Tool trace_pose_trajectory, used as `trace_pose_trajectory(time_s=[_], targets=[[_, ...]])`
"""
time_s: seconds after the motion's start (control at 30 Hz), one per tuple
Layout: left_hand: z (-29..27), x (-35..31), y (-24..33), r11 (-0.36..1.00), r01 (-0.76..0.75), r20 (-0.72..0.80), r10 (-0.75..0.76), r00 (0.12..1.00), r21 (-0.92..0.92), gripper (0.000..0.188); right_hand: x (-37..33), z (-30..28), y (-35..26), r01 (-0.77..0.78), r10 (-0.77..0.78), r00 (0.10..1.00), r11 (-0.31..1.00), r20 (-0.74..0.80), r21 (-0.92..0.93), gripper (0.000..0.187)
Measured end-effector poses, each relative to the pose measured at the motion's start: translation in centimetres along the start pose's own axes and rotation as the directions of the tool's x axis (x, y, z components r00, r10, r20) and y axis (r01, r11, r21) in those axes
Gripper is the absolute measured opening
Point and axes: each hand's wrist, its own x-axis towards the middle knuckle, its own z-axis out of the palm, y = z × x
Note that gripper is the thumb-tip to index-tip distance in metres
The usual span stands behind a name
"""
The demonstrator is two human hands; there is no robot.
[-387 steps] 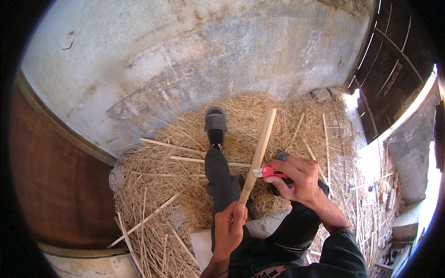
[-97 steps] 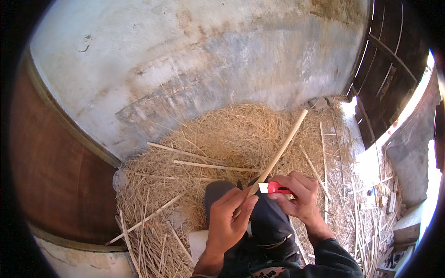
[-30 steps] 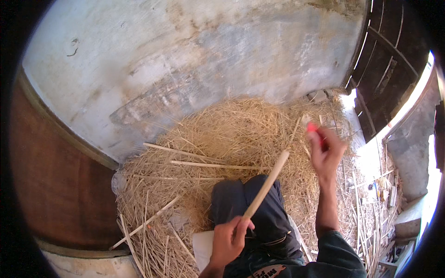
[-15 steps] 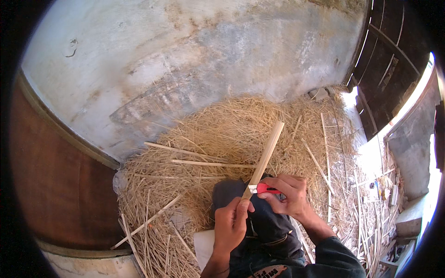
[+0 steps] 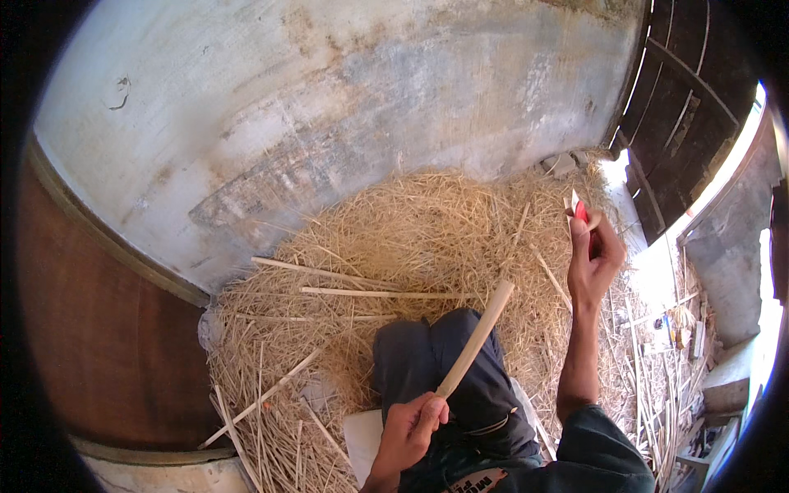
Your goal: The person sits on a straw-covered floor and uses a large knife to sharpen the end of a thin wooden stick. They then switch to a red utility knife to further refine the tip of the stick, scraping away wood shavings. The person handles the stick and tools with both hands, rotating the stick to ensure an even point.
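In my left hand [image 5: 415, 429] I grip the lower end of a pale, flat bamboo strip [image 5: 478, 335]. The strip slants up to the right over my dark trousers, its far end free. My right hand [image 5: 597, 253] is raised well away to the right, fingers closed round a red-handled knife [image 5: 580, 211]. The knife's pale blade points upward and does not touch the strip. My right fingers hide most of the handle.
A thick heap of shavings [image 5: 394, 226] covers the floor before me, with long thin sticks [image 5: 362, 291] across it. Behind it rises a stained wall [image 5: 329, 107]. A brown panel [image 5: 115, 320] stands at left, dark boards [image 5: 682, 107] at upper right. More strips [image 5: 649, 394] lie at right.
My right hand has swung up and to the right with the knife, off the bamboo strip. The strip's upper end has dropped lower, and my left hand has shifted slightly down.
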Motion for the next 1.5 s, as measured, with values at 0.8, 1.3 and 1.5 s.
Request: trace_pose_trajectory(time_s=[0.8, 1.3, 1.5], targets=[[0.1, 3.0, 1.0, 0.989, -0.076, -0.169, 0.097, 0.981, 0.125, 0.042, -6.3, 2.0, -2.6, 0.397, -0.443, 0.825, 0.896, 0.351, 0.198, 0.017], [0.8, 4.1, 3.1, 0.915, -0.141, -0.251, 0.248, 0.936, 0.379, 0.024, -9.7, 1.7, -4.3, 0.26, -0.359, 0.761, 0.932, 0.54, 0.253, 0.028], [1.4, 4.6, 2.8, 0.862, -0.23, -0.239, 0.365, 0.9, 0.452, 0.022, -9.9, 1.8, -4.4, 0.26, -0.345, 0.773, 0.938, 0.533, 0.229, 0.029]])
